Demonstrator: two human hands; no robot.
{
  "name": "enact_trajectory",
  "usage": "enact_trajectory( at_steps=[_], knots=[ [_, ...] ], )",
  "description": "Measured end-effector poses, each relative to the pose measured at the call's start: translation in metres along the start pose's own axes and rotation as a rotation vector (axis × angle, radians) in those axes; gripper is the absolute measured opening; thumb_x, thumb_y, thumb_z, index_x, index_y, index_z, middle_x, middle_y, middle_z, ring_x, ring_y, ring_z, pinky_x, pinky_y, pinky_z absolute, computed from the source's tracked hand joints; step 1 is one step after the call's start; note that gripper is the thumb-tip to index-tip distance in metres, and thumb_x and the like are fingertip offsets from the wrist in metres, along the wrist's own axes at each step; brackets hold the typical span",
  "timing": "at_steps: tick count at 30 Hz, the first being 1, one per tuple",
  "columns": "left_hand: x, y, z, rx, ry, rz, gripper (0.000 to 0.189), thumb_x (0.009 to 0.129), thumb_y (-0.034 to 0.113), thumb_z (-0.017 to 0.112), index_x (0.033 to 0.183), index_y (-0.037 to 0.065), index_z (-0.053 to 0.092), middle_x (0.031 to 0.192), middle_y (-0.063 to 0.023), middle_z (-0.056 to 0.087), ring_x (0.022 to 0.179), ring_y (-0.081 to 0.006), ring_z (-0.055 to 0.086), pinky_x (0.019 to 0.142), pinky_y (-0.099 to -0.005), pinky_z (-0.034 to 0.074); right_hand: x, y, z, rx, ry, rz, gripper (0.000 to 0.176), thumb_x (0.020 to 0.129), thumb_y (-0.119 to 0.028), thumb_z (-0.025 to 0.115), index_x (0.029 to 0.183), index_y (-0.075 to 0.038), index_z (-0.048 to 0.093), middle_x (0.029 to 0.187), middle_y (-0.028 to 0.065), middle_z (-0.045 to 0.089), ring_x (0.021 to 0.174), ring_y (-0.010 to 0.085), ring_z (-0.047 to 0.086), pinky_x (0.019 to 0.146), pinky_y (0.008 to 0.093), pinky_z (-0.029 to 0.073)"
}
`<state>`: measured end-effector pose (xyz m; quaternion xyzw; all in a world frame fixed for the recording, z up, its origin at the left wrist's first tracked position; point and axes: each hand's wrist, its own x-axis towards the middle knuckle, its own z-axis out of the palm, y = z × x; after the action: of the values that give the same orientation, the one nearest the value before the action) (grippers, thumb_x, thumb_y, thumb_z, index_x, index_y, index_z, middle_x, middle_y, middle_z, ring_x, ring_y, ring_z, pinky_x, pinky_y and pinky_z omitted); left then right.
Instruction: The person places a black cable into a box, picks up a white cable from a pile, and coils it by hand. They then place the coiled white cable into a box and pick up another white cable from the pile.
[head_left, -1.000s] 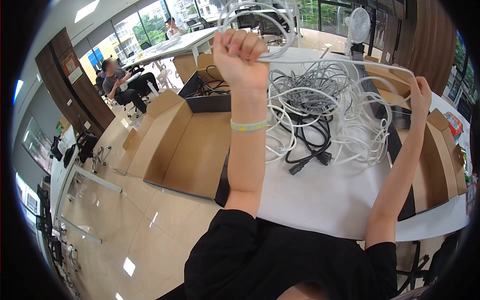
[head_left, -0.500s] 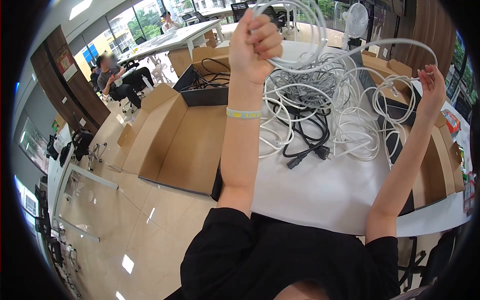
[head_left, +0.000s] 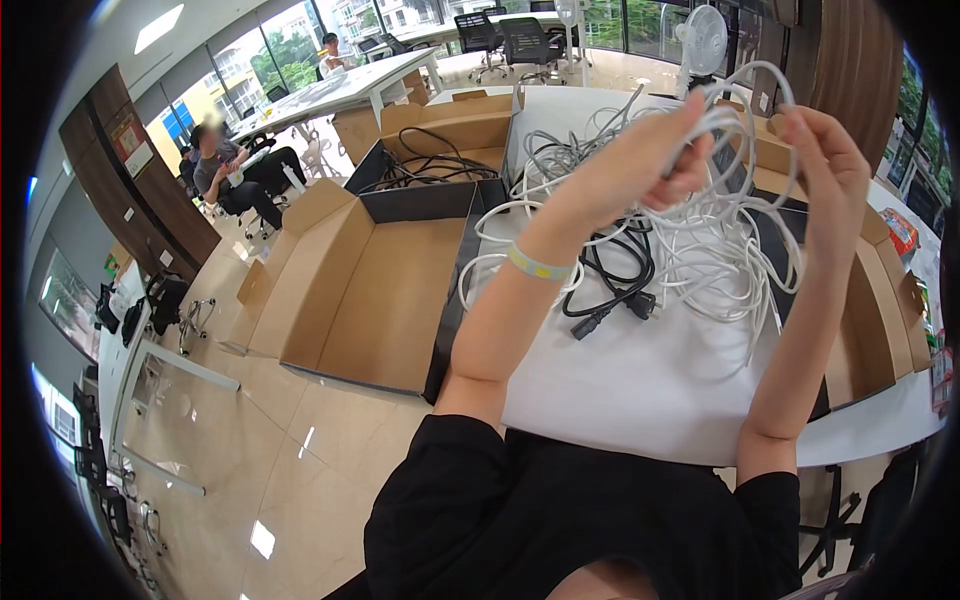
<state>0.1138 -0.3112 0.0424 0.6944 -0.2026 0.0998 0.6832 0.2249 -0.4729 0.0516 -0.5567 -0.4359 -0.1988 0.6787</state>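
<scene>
My left hand (head_left: 650,165), with a wristband below it, is closed around loops of a white cable (head_left: 765,72) above the table. My right hand (head_left: 832,160) is raised beside it and pinches the same cable between thumb and fingers. Beneath my hands lie tangled white cables (head_left: 705,285) and a grey cable bundle (head_left: 548,150), partly hidden by my left forearm. A black power cord (head_left: 622,302) with its plug rests on the table just in front of them.
An open cardboard box (head_left: 375,300) stands left of the white table (head_left: 620,400). Behind it, another box (head_left: 480,118) holds black cables. A third open box (head_left: 868,345) is at the right, and a white fan (head_left: 703,40) stands behind. Two people sit farther back.
My left hand has swung right and down with the cable loops, close to my right hand. My right hand has shifted slightly left, and the cable span between them is shorter.
</scene>
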Motion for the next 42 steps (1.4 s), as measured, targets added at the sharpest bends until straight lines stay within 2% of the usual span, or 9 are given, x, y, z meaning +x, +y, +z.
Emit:
enact_trajectory(
  at_steps=[7,10,19,25,28,31,35,39,42],
  knots=[
    [0.016,-0.028,0.017,0.138,0.259,0.06,0.066,0.087,0.059,0.02,0.098,0.002,0.053,0.053,0.0036,0.037,0.043,-0.0044,0.023,0.038,-0.0196,0.017,-0.028,-0.005,0.044,-0.038,-0.153,-0.197,0.015,0.079,-0.007,0.058,0.091,0.001,0.061,0.074,0.0063,0.061,0.066,0.0121,0.053,0.063,0.0243,0.041],
    [0.013,-0.019,0.016,0.18,0.369,0.138,0.058,0.089,0.053,0.026,0.079,0.004,0.056,0.051,0.0037,0.036,0.042,-0.0047,0.026,0.039,-0.0196,0.019,-0.027,-0.01,0.044,-0.226,-0.157,-0.33,0.015,0.077,-0.006,0.059,0.09,0.001,0.062,0.074,0.0077,0.06,0.069,0.0163,0.053,0.065,0.026,0.041],
    [0.018,-0.024,0.015,0.171,0.369,0.268,0.048,0.087,0.051,0.037,0.072,0.008,0.049,0.049,0.0041,0.035,0.042,-0.004,0.029,0.039,-0.0197,0.021,-0.026,-0.015,0.041,-0.33,-0.176,-0.491,0.011,0.07,-0.003,0.063,0.08,0.0,0.061,0.074,0.0065,0.058,0.072,0.0206,0.051,0.066,0.0288,0.039],
    [0.014,-0.017,0.01,-0.163,0.436,0.212,0.042,0.085,0.051,0.04,0.064,0.014,0.039,0.044,0.0061,0.031,0.04,-0.0042,0.029,0.037,-0.0196,0.021,-0.025,-0.003,0.049,-0.414,0.059,-0.652,0.034,0.067,-0.014,0.071,0.098,-0.007,0.059,0.095,0.0086,0.054,0.087,0.0217,0.049,0.073,0.0307,0.039],
    [0.012,-0.015,-0.01,-0.313,0.333,0.293,0.039,0.086,0.047,0.041,0.061,0.017,0.034,0.042,0.0061,0.028,0.038,-0.0059,0.028,0.036,-0.0195,0.022,-0.022,0.003,0.047,-0.496,0.086,-0.551,0.065,0.064,-0.024,0.075,0.118,-0.005,0.045,0.109,0.0151,0.046,0.105,0.0261,0.041,0.084,0.0331,0.037],
    [0.007,-0.007,-0.022,-0.516,0.179,0.281,0.037,0.086,0.043,0.04,0.06,0.017,0.034,0.042,0.0064,0.025,0.041,-0.007,0.027,0.037,-0.0196,0.023,-0.012,0.029,0.046,-0.412,0.033,-0.426,0.071,0.065,-0.026,0.075,0.121,0.0,0.04,0.115,0.017,0.044,0.103,0.0244,0.043,0.081,0.032,0.039],
    [0.004,-0.001,-0.018,-0.691,-0.122,0.191,0.043,0.086,0.051,0.037,0.061,0.016,0.033,0.044,0.0066,0.026,0.045,-0.0069,0.027,0.041,-0.0193,0.025,-0.014,0.041,0.048,0.443,-0.309,0.253,0.063,0.073,-0.019,0.068,0.123,0.002,0.036,0.112,0.0155,0.049,0.083,0.0157,0.053,0.07,0.0272,0.043],
    [0.004,0.003,-0.014,-0.682,-0.307,0.202,0.049,0.085,0.059,0.03,0.064,0.015,0.032,0.045,0.0063,0.027,0.046,-0.0067,0.026,0.041,-0.0195,0.024,-0.006,0.048,0.04,0.755,-0.446,0.457,0.044,0.08,-0.011,0.061,0.118,0.002,0.044,0.086,0.0088,0.059,0.065,0.0086,0.051,0.06,0.0233,0.042],
    [0.004,0.002,-0.021,-0.695,-0.181,0.16,0.049,0.086,0.058,0.03,0.065,0.014,0.033,0.046,0.0062,0.027,0.046,-0.0065,0.026,0.041,-0.0194,0.023,-0.006,0.043,0.037,0.92,-0.407,0.45,0.036,0.082,-0.012,0.058,0.114,0.003,0.048,0.076,0.0045,0.058,0.06,0.0075,0.049,0.058,0.0218,0.041]
  ],
)
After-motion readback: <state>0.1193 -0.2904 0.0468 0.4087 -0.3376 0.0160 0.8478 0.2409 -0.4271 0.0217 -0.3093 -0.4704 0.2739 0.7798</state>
